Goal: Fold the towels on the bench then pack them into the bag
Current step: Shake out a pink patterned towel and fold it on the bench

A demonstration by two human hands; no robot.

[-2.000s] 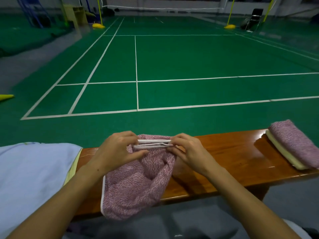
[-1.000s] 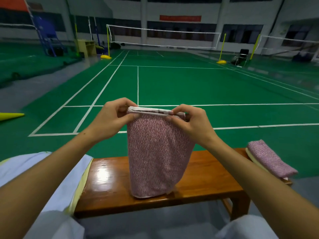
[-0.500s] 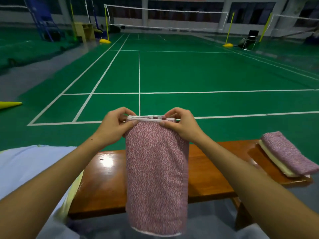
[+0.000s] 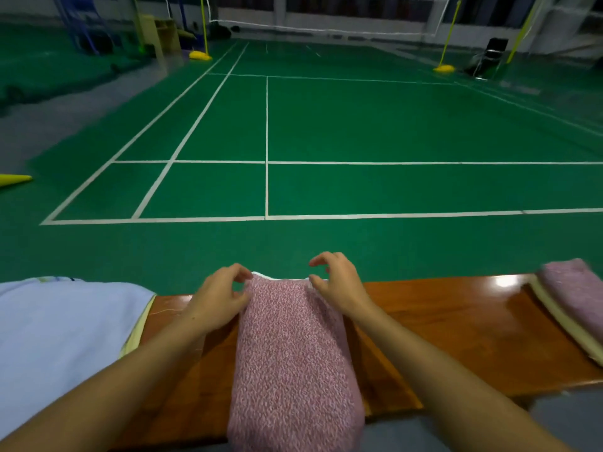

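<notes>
We note the pink towel (image 4: 293,350), lifted a moment ago, now lies across the bench (image 4: 456,324); left hand (image 4: 217,298) and right hand (image 4: 339,282) apparently released, fingers loosely spread; next fold pending.

Indoor badminton hall: green court (image 4: 359,125) with white lines (image 4: 267,141), net (image 4: 326,24) on yellow posts (image 4: 452,31), wooden bench (image 4: 456,321) at courtside, more green courts at both sides.

Pink towel (image 4: 293,353) across wooden bench (image 4: 456,321), hands (image 4: 218,298) (image 4: 339,282) at its far corners
</notes>
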